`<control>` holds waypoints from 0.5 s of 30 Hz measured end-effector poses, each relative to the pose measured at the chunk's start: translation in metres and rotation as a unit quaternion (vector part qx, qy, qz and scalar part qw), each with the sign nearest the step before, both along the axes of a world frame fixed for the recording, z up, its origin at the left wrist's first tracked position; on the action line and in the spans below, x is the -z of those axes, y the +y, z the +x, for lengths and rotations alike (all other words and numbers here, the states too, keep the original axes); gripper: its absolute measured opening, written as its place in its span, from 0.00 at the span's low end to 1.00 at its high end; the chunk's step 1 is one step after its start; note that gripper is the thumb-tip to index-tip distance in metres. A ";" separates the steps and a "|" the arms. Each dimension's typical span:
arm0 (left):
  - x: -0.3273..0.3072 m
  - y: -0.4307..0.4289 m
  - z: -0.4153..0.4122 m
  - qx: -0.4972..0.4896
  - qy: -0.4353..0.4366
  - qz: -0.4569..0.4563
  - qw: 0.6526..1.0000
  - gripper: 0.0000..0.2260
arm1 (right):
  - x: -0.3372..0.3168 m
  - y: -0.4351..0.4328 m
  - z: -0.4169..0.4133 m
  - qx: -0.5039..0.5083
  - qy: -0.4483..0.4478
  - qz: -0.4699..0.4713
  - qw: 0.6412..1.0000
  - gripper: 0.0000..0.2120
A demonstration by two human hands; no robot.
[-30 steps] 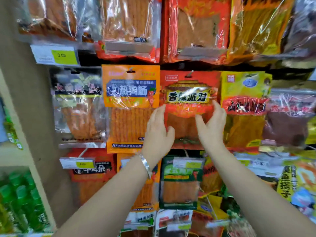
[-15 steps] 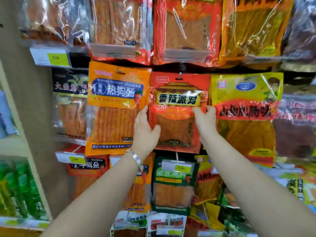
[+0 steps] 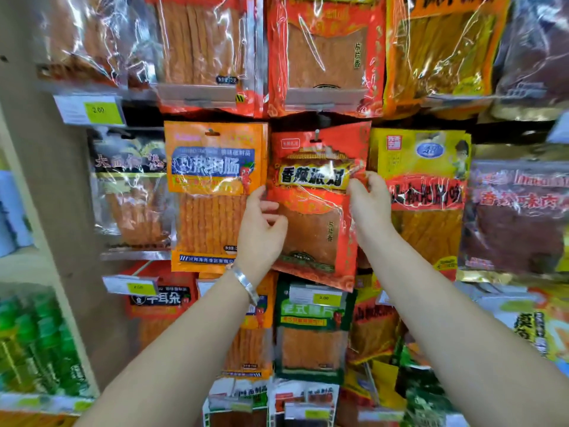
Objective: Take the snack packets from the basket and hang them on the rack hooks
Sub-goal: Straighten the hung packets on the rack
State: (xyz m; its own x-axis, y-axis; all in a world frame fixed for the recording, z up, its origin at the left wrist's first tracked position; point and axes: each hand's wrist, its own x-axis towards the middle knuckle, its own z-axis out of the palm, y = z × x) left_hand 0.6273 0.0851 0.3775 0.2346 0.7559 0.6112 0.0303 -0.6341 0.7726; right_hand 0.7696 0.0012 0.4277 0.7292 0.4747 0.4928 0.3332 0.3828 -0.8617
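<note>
Red packet (image 3: 311, 217) is in the middle row of the rack, centre of view. Its hang hole is at the hook (image 3: 316, 135), and the body sits crooked with the bottom edge slanting. The orange packet (image 3: 212, 167) is just beside it on the left and the yellow packet (image 3: 421, 161) just beside it on the right. Left hand (image 3: 260, 232), with a bracelet (image 3: 246, 285) at the wrist, has its grip clamped on the packet's left edge at mid height, thumb across the front. Right hand (image 3: 371, 204) has its grip pinched on the right edge a little higher, by the label band. The basket is not in view. Handling guess: it is light, made of thin glossy film that crinkles and flexes, and probably slick under the fingers. The flat sheet inside gives some stiffness, but it will bend if squeezed. The best hold is likely the sealed side edges or the top header near the hole, not the clear window. The hole area looks like the weak spot, so avoid tugging down against the hook. Whether the hole is fully seated on the hook cannot be told here.
</note>
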 end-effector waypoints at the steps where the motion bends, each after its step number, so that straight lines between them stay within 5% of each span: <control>1: 0.000 -0.001 -0.001 -0.002 -0.002 0.002 1.000 0.27 | -0.002 -0.002 0.000 -0.006 0.002 0.000 1.000 0.11; 9: -0.003 -0.005 -0.007 -0.036 -0.003 0.057 0.998 0.26 | -0.010 -0.012 0.006 -0.055 0.018 0.018 0.998 0.11; 15: -0.004 -0.003 -0.006 -0.043 0.025 0.057 0.997 0.28 | 0.001 -0.011 0.009 0.000 -0.036 -0.020 0.999 0.05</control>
State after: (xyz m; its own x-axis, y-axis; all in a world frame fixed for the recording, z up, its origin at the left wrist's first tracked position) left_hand 0.6214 0.0825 0.3815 0.2042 0.7010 0.6833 0.1245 -0.7109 0.6922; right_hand 0.7787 -0.0098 0.4264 0.6919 0.4954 0.5253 0.3950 0.3492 -0.8497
